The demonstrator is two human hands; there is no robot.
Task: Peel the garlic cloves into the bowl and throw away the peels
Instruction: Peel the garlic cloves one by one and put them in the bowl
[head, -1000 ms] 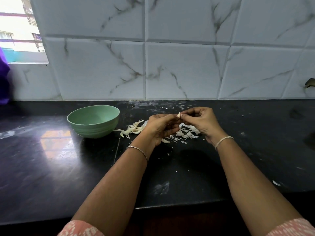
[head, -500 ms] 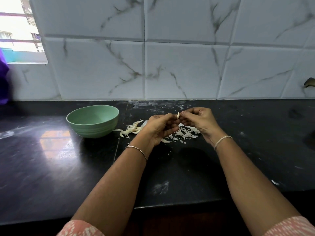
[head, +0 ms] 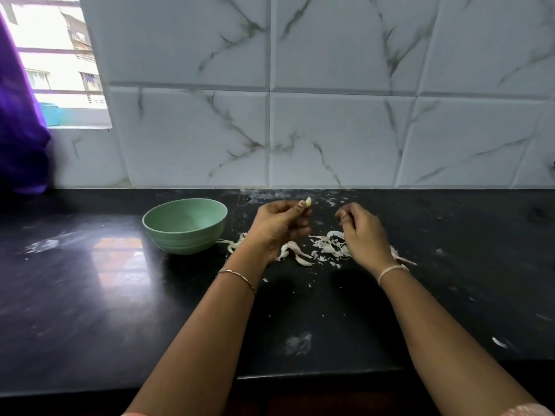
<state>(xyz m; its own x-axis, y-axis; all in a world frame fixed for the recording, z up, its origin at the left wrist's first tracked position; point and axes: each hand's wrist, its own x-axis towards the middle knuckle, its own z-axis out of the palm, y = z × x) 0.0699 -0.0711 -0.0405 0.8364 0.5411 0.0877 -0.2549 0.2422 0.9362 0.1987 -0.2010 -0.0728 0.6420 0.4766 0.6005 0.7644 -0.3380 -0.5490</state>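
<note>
Fingers (head: 301,206) of the left hand (head: 277,228) pinch a clove (head: 308,201) mid-frame; the right hand (head: 362,235) curls loosely, seemingly empty. Best released low over the bowl (head: 186,240), left.

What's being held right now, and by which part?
The left hand pinches a garlic clove by its lower end, its tip sticking up. Whether the right hand holds anything cannot be told.

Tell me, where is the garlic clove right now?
In the head view, near the middle, the garlic clove is pinched at the fingertips of the left hand, over the black counter, to the right of the green bowl.
</note>
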